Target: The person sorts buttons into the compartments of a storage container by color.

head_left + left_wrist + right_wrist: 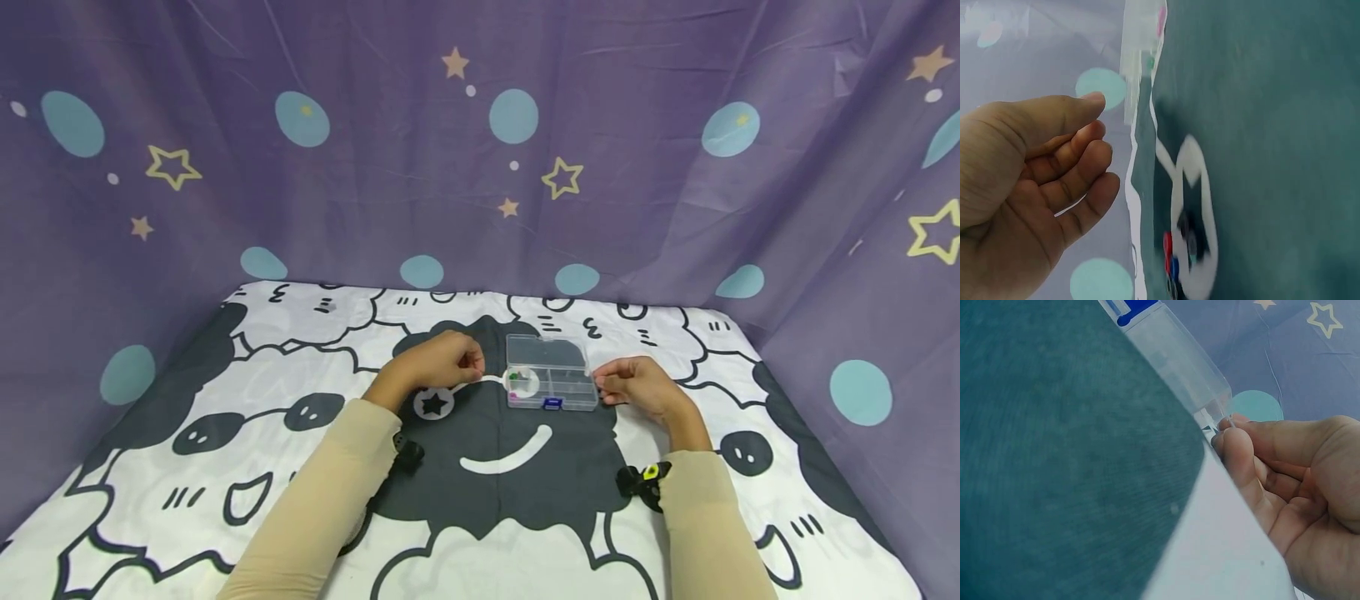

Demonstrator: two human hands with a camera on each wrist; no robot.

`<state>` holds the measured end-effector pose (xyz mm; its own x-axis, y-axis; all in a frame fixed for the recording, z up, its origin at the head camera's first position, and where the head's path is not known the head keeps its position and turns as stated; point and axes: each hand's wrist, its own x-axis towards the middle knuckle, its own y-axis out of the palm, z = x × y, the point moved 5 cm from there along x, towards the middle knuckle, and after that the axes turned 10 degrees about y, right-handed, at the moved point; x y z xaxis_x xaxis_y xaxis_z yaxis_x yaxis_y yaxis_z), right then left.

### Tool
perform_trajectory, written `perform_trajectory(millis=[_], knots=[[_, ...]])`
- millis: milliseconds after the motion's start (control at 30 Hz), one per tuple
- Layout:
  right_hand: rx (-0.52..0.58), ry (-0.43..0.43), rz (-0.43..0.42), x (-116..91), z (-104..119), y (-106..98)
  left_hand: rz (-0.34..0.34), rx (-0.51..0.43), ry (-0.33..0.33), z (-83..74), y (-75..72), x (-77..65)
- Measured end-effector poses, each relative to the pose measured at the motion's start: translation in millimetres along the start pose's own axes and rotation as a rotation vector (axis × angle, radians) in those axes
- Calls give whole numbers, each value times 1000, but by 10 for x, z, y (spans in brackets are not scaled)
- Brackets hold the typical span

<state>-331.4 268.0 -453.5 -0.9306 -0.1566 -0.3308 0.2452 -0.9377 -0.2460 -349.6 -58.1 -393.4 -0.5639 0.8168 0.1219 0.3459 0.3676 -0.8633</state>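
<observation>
A clear plastic compartment box (552,392) lies on the dark cloth with its lid (546,351) raised at the back and a blue latch (552,403) in front. Small green (513,377) and pink (513,395) pieces sit in its left compartments. My right hand (645,387) pinches the box's right edge between thumb and forefinger. To the left of the box hovers my left hand (447,360), fingers loosely curled, thumb apart from them, nothing showing between. Small red (1168,250) and blue (1174,269) items appear near the printed star in the left wrist view.
A cloth with cartoon sheep (498,492) covers the table. Purple curtains (420,183) with stars and dots hang behind and along both sides. A black wrist device (408,455) is on the left sleeve, another (645,483) on the right.
</observation>
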Motion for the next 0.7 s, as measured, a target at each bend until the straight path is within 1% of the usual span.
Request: perform_trajectory(millis=[300, 533, 700], knots=[[-6, -2, -7, -11, -4, -9, -15, -6, -57, 168, -123, -302], [0, -5, 2, -6, 4, 1, -48, -26, -141, 330, -216, -574], [-3, 2, -4, -15, 11, -3, -69, -26, -137, 399, -299, -747]])
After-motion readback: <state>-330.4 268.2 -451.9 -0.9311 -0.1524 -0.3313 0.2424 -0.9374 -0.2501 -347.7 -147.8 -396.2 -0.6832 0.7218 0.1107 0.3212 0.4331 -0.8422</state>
